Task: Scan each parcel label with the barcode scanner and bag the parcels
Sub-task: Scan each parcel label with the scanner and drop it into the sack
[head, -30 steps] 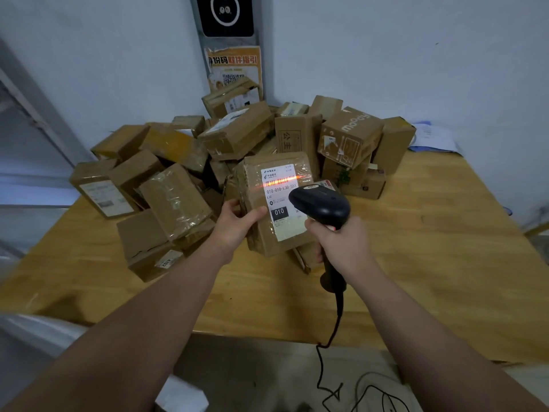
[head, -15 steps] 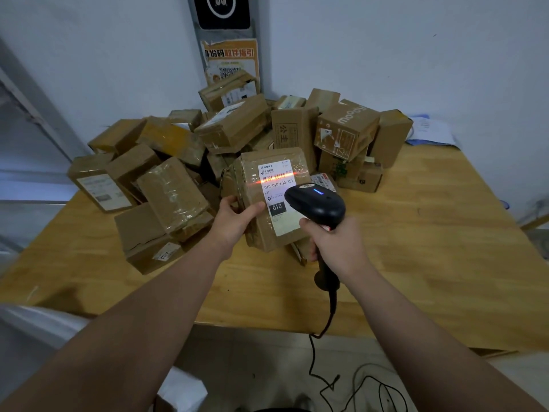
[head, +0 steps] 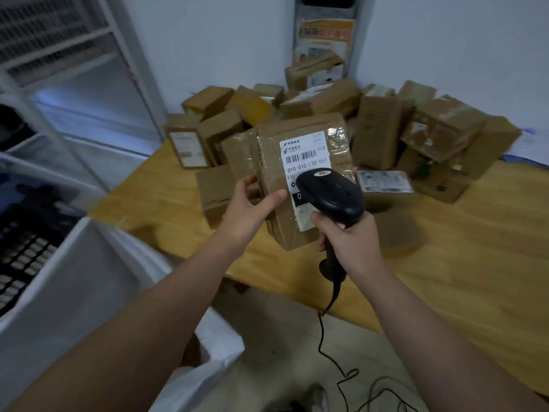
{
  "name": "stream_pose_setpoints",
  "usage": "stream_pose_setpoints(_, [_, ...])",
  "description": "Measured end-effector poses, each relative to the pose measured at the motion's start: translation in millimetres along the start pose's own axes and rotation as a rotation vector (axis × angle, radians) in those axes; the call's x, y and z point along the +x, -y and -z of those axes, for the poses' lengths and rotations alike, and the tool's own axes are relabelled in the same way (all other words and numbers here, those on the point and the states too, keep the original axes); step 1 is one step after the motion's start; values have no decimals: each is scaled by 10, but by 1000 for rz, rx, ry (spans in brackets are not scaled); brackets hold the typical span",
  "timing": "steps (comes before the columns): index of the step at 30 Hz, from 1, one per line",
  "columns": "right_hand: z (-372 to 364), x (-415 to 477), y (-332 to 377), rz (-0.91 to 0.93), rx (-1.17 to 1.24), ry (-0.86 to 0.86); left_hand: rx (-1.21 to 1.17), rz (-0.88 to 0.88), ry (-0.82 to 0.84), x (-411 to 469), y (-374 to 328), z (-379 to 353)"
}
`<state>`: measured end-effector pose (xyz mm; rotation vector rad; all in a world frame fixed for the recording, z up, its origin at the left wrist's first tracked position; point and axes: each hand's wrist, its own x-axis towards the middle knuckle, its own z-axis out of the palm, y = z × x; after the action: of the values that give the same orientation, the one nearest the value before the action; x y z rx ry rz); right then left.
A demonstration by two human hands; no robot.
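Item: one taped cardboard parcel (head: 271, 176), which we hold above the near edge of the wooden table (head: 445, 251), in front of the heap of other parcels (head: 383, 129). Its long axis runs roughly upright, leaning slightly, and its white label (head: 306, 153) faces us with the barcode near the top. Our left hand (head: 249, 209) grips the parcel's left edge, thumb on the front face and fingers curled round behind. Our right hand (head: 349, 237) is wrapped round the handle of the black barcode scanner (head: 332, 194). The scanner's head points away from us over the lower label, its handle slants down towards us, and its cable (head: 322, 337) trails to the floor. A white bag (head: 89, 278) stands at lower left.
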<state>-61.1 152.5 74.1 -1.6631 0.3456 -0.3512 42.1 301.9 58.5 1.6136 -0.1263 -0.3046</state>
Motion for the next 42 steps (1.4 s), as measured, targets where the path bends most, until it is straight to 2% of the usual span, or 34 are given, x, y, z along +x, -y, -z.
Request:
stream_pose_setpoints(6, [-1201, -424, -259, -115, 7, 240, 31, 45, -210, -686, 452, 1418])
stream_pose_setpoints(9, [-1717, -673, -491, -198, -11, 310, 142, 45, -334, -1089, 784, 2000])
stream_pose_setpoints(13, [-2150, -936, -767, -278, -83, 352, 315, 40, -329, -1443, 1180, 2456])
stream_pose_setpoints(18, [-2418, -1071, -1166, -390, -222, 301, 440, 149, -274, -1560, 1682, 2741])
stream_pose_setpoints(21, [-2521, -1083, -1425, -424, -339, 268, 513, 365, -300, -1514, 2207, 2959])
stream_pose_setpoints(24, [-2591, -1096, -1743, -415, -510, 316, 633, 605, -341, -1411, 2845, 3063])
stream_pose_setpoints(29, [-2856, -1012, -2344, -416, -804, 452, 756, 771, -391, -1003, 3541, 3040])
stream_pose_setpoints(32, [-3021, -982, -2675, -378, -908, 530, 754, 812, -401, -682, 3902, 3003])
stream_pose_setpoints(36, [-3128, -1001, -3004, -354, -917, 515, 807, 796, -379, -421, 4306, 2976])
stream_pose_setpoints(39, [-3106, -1001, -3070, -341, -898, 482, 877, 760, -324, -403, 4345, 2940])
stream_pose_setpoints(42, [-3057, -973, -2986, -302, -878, 445, 830, 755, -294, -434, 4162, 2907])
